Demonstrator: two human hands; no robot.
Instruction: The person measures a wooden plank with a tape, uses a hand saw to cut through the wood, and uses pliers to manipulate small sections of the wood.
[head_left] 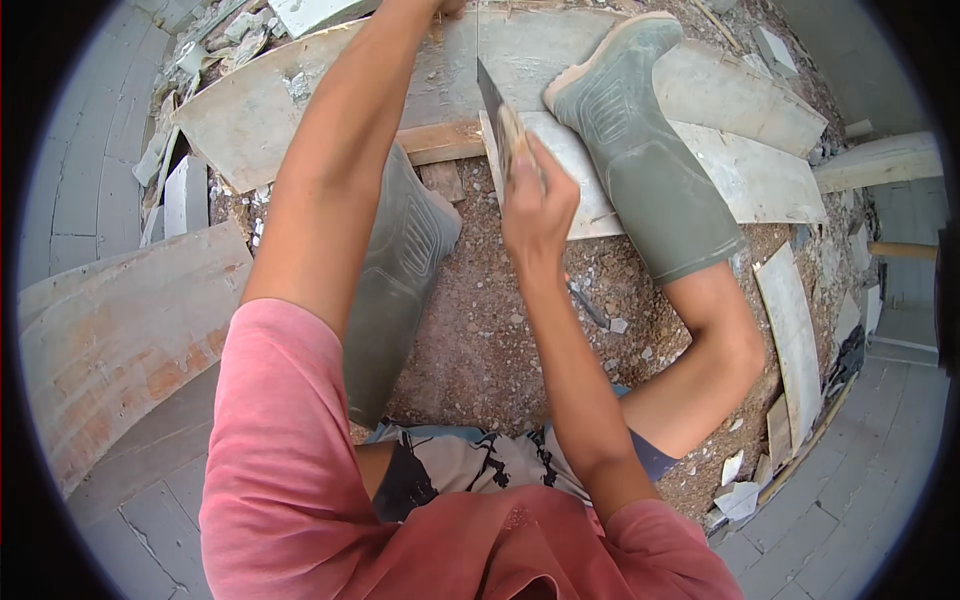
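My right hand [538,208] is wrapped round the pale handle of a handsaw [490,92], in front of my body. The saw's blade points away from me and meets the long grey-white wooden board [420,82]. A thin dark line runs on from the blade across that board. Stretched forward, my left arm ends at the top edge of the picture, where only part of my left hand [452,8] shows, close to the board's far side. Its fingers are mostly out of sight. My right boot [640,130] stands on the board, just right of the saw.
Under the long board lie a shorter pale board [745,170] and a wooden batten [440,142]. My left boot [400,260] is on the gravelly ground [480,330]. A stained plank [130,335] lies at left. Broken rubble [190,195] and block walls surround me.
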